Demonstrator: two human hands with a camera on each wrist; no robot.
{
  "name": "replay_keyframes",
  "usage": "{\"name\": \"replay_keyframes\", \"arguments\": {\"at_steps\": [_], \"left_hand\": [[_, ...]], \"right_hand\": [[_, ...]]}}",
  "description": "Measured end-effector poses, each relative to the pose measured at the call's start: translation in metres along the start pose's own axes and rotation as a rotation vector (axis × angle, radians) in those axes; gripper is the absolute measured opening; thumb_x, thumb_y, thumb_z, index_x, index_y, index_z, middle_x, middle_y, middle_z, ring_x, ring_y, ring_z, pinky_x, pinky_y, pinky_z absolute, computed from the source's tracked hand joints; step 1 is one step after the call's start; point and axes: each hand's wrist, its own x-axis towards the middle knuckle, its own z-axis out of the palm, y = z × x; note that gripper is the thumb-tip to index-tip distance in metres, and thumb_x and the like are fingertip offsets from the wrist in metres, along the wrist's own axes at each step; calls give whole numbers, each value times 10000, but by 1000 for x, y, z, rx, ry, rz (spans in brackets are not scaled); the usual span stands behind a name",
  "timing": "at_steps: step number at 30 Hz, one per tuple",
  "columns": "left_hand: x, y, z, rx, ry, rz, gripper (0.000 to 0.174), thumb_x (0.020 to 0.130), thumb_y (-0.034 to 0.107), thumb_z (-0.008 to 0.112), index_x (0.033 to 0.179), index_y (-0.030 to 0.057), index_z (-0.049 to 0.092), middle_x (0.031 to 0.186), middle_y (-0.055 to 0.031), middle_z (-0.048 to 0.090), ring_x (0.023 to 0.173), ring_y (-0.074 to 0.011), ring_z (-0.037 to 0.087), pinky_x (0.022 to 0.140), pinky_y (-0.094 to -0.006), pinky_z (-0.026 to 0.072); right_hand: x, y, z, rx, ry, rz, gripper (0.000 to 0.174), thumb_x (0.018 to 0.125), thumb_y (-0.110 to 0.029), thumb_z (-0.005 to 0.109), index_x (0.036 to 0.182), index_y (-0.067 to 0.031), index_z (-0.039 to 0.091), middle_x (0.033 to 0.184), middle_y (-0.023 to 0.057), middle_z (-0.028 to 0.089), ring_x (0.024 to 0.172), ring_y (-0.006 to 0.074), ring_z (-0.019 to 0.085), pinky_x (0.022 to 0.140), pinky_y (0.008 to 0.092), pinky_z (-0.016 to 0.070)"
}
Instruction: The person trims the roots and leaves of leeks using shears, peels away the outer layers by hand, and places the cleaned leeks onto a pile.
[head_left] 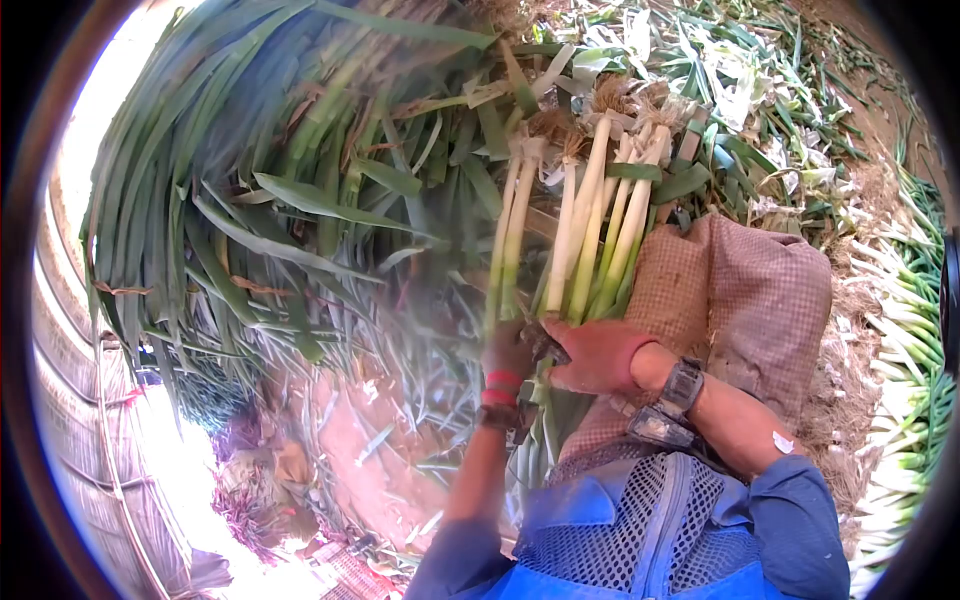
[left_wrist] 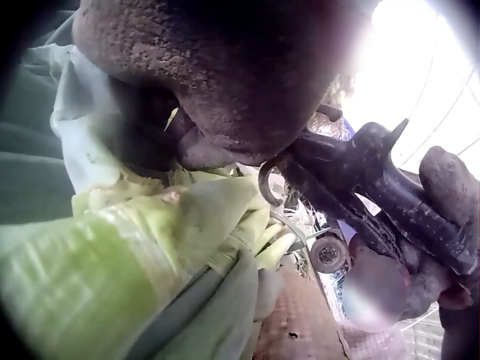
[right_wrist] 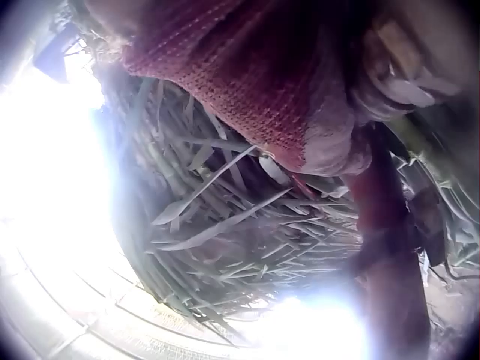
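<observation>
Several leeks with white shanks and stringy roots lie side by side, roots pointing away from the person. My left hand, in a dark glove with a red cuff, grips their green part; in the left wrist view its curled fingers cover the leaves beside a thick green stalk. Close on the right, my right hand in a reddish knit glove holds a black hand tool with a small curved hook at its tip. The tool's hook end is right by the leaves.
A large heap of leeks with long green leaves fills the left and far side. A checked, cloth-covered cushion stands at the right. Beyond it lies a row of trimmed leeks. Peeled scraps cover the ground at the far right.
</observation>
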Motion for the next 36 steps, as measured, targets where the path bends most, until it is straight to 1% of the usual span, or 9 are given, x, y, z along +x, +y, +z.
{"name": "replay_keyframes", "arguments": {"at_steps": [4, 8, 10, 14, 19, 20, 23, 29, 36], "left_hand": [[6, 10, -4, 32, 15, -125, 308, 949, 330, 686, 1180, 157, 792, 1114, -155, 765, 1016, -367, 737, 888, -425, 572], [17, 1, -6, 21, 77, -57, 323, 934, 363, 677, 1150, 156, 798, 1097, -164, 771, 1013, -373, 739, 885, -435, 574], [21, 9, -13, 88, 12, -73, 417, 907, 369, 726, 1186, 64, 786, 1028, -156, 805, 946, -269, 782, 882, -378, 589], [29, 28, -34, 96, -4, -75, 433, 883, 392, 750, 1169, 69, 796, 1009, -161, 805, 955, -263, 781, 893, -386, 586], [63, 46, -49, 308, 200, -17, 649, 821, 486, 825, 1319, 89, 700, 1173, -206, 757, 1092, -375, 731, 956, -475, 566], [81, 21, -36, 328, 186, 14, 751, 788, 542, 849, 1362, 102, 645, 1207, -212, 732, 1123, -412, 701, 979, -509, 552], [93, 29, -22, 455, 191, 7, 794, 751, 555, 874, 1350, 87, 643, 1202, -206, 739, 1119, -408, 706, 983, -505, 553], [91, 82, -50, 344, -88, -195, 712, 693, 490, 909, 1232, 66, 718, 1213, -253, 731, 1108, -400, 715, 973, -478, 565], [110, 15, -22, 210, -19, -96, 564, 710, 328, 907, 1150, 13, 750, 1118, -210, 768, 1011, -303, 748, 910, -409, 580]], "right_hand": [[22, 1, -18, 66, 84, 38, 846, 931, -438, 622, 1601, -21, 316, 1092, 286, 733, 1052, 462, 703, 942, 518, 535], [59, 9, -39, -34, 266, 54, 801, 916, -377, 601, 1591, -27, 347, 1119, 255, 745, 1055, 425, 723, 963, 493, 555], [68, 10, -58, 19, 285, 136, 787, 908, -352, 601, 1587, -39, 358, 1120, 249, 746, 1066, 420, 721, 973, 493, 550], [88, 30, -72, 17, 484, 93, 816, 905, -402, 626, 1587, -57, 341, 1075, 257, 743, 1042, 453, 705, 950, 520, 532], [68, 33, -71, 42, 421, 161, 804, 913, -377, 641, 1613, -109, 351, 1114, 242, 748, 1076, 427, 715, 992, 508, 532], [65, 36, -68, 82, 440, 193, 810, 916, -395, 649, 1615, -117, 348, 1114, 240, 749, 1070, 429, 716, 991, 508, 532], [42, 34, -60, 89, 348, 136, 811, 924, -416, 650, 1613, -114, 348, 1101, 232, 752, 1053, 426, 721, 986, 507, 532], [14, 35, -32, 64, 296, 110, 867, 932, -440, 648, 1658, -130, 291, 1101, 224, 753, 1065, 426, 715, 1029, 516, 504], [10, 34, -35, 106, 371, 125, 878, 929, -418, 634, 1671, -121, 269, 1106, 225, 750, 1104, 405, 706, 1062, 500, 484]]}}
